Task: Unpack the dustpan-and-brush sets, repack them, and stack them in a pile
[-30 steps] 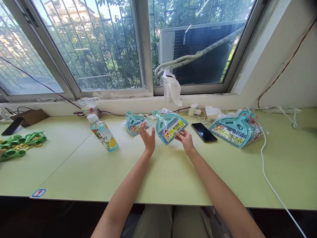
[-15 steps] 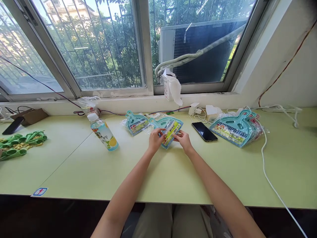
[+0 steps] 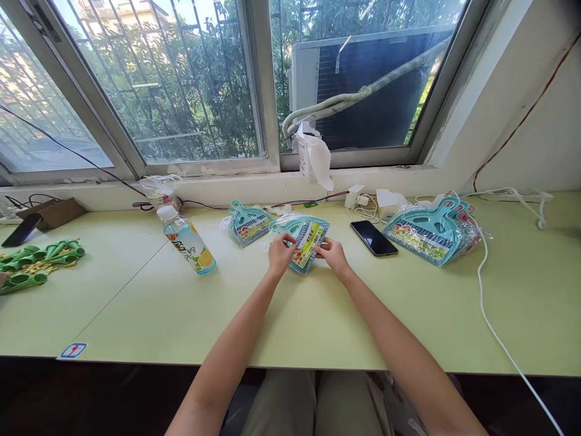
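Note:
A teal plastic scoop (image 3: 290,226) in clear wrap, with a yellow and blue printed card, is tilted in front of me above the table. My right hand (image 3: 333,254) pinches the card's right edge between thumb and fingers. At the left edge, my left hand (image 3: 280,253) has its thumb and fingertips closed together on the clear wrap; the exact contact is hard to see. Just behind to the left lies another wrapped teal scoop (image 3: 247,223). A stack of similar wrapped scoops (image 3: 426,233) lies to the right.
A black phone (image 3: 373,238) lies right of my hands, and a drink bottle (image 3: 187,241) leans at the left. Green tube-like pieces (image 3: 40,263) are at the far left. A white cable (image 3: 485,303) runs over the right side of the table (image 3: 318,327).
The wrapped scoop has shifted slightly left, and its card is turned a little more upright. My left fingers have drawn back from the card's face to its left edge.

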Available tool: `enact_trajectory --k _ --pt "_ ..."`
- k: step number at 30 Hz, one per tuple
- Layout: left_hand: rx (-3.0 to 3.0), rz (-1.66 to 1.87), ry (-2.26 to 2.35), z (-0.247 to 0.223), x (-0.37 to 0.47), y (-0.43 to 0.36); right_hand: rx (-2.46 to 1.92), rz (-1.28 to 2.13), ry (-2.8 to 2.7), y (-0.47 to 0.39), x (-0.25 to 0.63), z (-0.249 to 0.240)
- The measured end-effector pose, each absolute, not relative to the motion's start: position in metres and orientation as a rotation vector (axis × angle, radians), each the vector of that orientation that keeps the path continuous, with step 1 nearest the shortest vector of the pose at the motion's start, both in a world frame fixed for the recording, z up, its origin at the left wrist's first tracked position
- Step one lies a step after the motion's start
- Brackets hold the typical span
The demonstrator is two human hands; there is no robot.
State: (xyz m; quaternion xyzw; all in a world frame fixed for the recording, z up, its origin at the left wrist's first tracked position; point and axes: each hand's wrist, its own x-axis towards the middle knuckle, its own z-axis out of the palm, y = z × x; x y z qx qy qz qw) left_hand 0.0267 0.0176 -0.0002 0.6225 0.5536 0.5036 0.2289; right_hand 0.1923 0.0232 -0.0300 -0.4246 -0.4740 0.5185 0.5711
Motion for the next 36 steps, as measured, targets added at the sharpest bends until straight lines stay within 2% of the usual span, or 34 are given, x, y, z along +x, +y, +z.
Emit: enact_trajectory --k 4,9,18,31,36 --pt "2.104 1.306 1.64 0.009 0.034 0.002 -1.009 1.2 -1.087 0.025 0.194 -0.031" --pt "2.447 1.023 1.85 0.007 0.043 -0.005 -1.03 1.188 -1.081 0.026 0.192 -0.032" --pt "2.6 0.94 1.868 0.003 0.041 -0.003 -1.06 1.191 -1.035 0.022 0.195 -0.026" --pt "2.569 0.966 1.329 -0.011 0.049 -0.002 -1.029 1.207 -0.981 0.027 0.197 -0.03" --pt "2.514 1.058 1.279 -0.012 0.051 0.001 -1.004 1.213 -0.973 0.024 0.198 -0.029"
